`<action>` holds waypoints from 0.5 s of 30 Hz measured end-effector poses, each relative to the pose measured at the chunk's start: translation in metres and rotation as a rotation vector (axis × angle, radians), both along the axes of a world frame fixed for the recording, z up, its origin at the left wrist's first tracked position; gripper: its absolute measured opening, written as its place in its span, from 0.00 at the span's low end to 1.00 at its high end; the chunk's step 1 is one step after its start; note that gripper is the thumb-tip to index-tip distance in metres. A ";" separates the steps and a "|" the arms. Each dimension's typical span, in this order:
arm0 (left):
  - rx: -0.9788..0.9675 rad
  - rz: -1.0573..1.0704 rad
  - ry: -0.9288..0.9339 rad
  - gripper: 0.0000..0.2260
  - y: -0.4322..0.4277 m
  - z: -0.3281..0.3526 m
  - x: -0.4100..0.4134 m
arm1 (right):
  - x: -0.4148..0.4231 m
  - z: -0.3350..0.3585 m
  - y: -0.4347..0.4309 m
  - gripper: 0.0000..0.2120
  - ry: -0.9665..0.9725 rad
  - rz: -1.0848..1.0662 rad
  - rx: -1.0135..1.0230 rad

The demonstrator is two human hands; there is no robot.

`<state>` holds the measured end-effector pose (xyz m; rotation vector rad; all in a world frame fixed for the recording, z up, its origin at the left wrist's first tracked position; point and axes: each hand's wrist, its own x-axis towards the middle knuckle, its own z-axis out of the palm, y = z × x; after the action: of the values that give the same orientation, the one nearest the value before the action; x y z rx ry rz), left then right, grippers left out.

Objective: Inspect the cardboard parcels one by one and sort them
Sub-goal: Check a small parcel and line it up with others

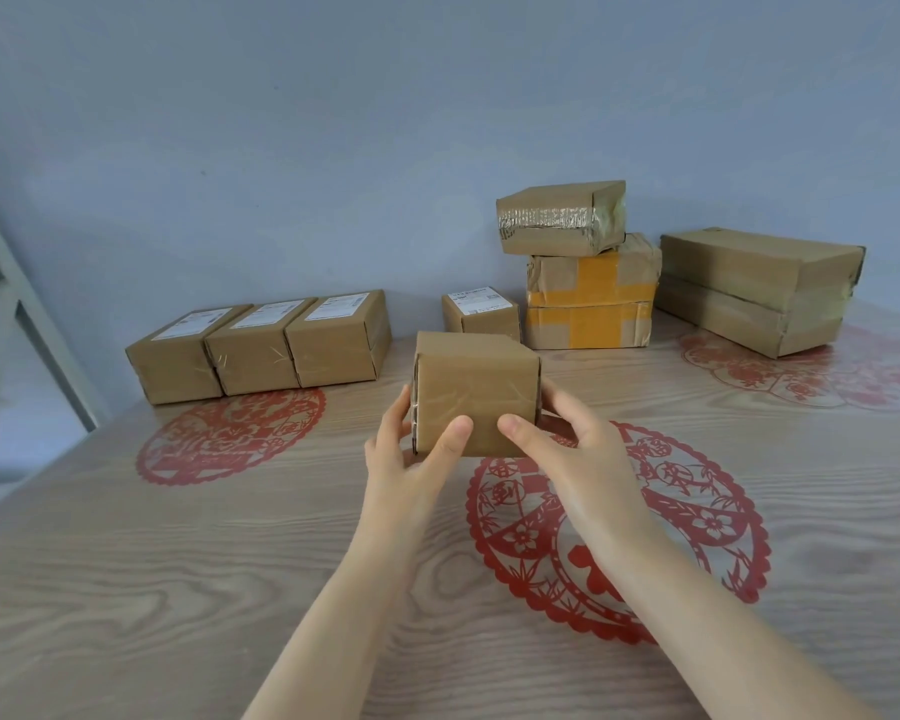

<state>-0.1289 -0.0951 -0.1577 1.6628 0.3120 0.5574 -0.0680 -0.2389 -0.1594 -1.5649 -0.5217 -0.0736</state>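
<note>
The left hand (pixel 411 452) and right hand (pixel 567 446) gripped a plain parcel (pixel 476 392) between them, thumbs pressed on its near face, fingers curled round its sides; it sat over the wooden table (pixel 178 563), at the far edge of a red paper-cut (pixel 697 517); whether it touched the wood could not be told. Just behind the parcel stood a small labelled box (pixel 481 313); behind and left of it, a row of three labelled boxes (pixel 261 348), touching side by side; behind and right, a yellow-taped box (pixel 591 298) bearing a tilted box (pixel 559 218); farther right, a long box (pixel 759 288); all near the blue wall (pixel 333 122).
</note>
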 end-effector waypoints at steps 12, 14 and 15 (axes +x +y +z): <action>0.010 -0.038 -0.090 0.49 -0.004 -0.002 -0.002 | -0.004 0.006 0.000 0.21 0.100 0.046 0.117; -0.002 -0.027 -0.098 0.47 -0.004 0.000 -0.003 | -0.005 0.007 0.000 0.19 0.098 0.061 0.128; -0.017 -0.014 -0.099 0.47 -0.005 0.000 -0.004 | -0.006 0.008 0.000 0.19 0.089 0.070 0.125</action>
<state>-0.1328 -0.0996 -0.1574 1.6138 0.2317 0.6226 -0.0736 -0.2391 -0.1518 -1.4197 -0.4920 0.0169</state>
